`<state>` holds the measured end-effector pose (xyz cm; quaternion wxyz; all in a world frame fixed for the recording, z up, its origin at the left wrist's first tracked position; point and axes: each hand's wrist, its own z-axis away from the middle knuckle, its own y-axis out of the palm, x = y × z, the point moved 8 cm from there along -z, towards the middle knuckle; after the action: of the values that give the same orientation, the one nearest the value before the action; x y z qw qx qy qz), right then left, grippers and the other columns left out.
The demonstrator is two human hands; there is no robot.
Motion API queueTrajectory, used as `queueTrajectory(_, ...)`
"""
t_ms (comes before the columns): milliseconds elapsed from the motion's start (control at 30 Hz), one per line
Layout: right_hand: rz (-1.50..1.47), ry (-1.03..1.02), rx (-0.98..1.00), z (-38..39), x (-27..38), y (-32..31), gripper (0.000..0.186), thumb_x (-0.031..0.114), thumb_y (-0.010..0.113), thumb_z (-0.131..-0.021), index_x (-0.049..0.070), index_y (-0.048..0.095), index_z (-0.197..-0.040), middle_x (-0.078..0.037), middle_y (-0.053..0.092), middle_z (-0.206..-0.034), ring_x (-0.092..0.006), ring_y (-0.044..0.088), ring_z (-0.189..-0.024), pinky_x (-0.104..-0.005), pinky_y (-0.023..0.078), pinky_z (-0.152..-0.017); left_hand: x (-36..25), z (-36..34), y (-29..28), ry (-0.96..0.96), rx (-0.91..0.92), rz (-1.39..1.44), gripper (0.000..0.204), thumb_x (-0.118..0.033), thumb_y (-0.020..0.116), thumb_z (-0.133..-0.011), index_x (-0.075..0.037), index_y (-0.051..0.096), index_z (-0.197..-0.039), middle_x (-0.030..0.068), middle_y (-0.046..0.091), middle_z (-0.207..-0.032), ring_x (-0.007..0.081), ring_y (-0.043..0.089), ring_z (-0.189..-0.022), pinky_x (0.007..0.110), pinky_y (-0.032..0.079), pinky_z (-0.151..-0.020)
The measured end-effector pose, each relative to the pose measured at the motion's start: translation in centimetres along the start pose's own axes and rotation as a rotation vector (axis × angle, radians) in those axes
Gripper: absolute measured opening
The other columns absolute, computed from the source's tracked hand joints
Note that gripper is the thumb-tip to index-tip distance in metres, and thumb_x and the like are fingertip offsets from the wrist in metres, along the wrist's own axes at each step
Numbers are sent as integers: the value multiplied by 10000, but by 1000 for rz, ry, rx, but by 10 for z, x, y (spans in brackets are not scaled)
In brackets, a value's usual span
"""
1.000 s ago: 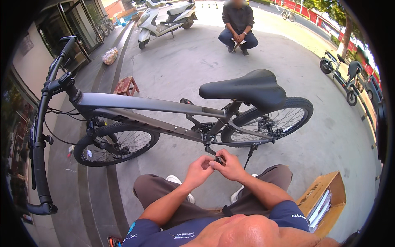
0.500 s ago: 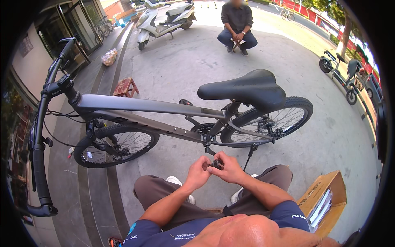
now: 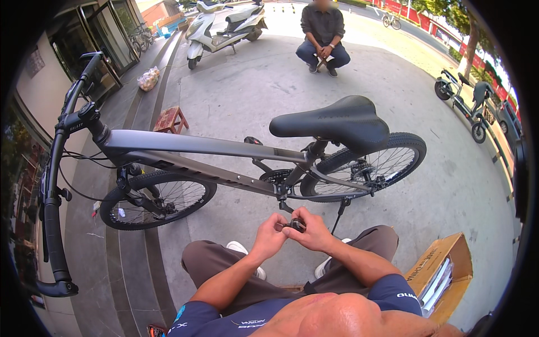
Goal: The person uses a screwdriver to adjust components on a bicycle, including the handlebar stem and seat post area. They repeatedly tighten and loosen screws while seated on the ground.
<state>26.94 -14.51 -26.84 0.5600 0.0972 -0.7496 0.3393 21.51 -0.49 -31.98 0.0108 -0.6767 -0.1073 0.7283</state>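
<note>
Paved street forecourt: parked scooter (image 3: 224,25), bicycle (image 3: 236,163), glass shopfront (image 3: 104,45).

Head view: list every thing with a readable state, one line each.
left hand: gripping the small black part.
right hand: gripping the same part.
small black part: held between both hands, below the crank.
bicycle: upright on its kickstand.
cardboard box: open.
white scooter: parked.
</note>
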Motion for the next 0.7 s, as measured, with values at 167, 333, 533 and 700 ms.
queueTrajectory(167,-27,-9,-41,0,1,-2,392,316,818,-924,52,554,-1045,-36,557,-756,-123,515,-652,-316,448,-595,4,-2,2,-43,15,147,140,-50,690,-986,-38,571,-1060,20,650,-954,87,619,-840,266,539,-733)
queueTrajectory(333,-62,-17,-85,-2,-1,-6,355,303,786,-939,54,556,-1044,-37,561,-751,-127,522,-652,-319,450,-601,7,-3,7,-112,56,327,130,-91,674,-1029,-46,565,-1082,33,655,-981,107,642,-830,268,564,-759)
queueTrajectory(533,-63,44,-57,-1,-3,-6,375,331,793,-934,51,569,-1043,-45,576,-753,-131,531,-658,-321,452,-605,1,-3,8,-54,69,325,150,-68,681,-1023,-37,568,-1117,41,671,-1008,93,657,-868,259,565,-767)
queueTrajectory(700,-2,25,-35,0,-1,-5,392,351,809,-926,52,580,-1033,-39,588,-746,-121,536,-668,-315,460,-612,-7,0,8,46,81,141,197,-27,681,-1011,-14,566,-1171,47,676,-1045,95,666,-945,280,579,-829)
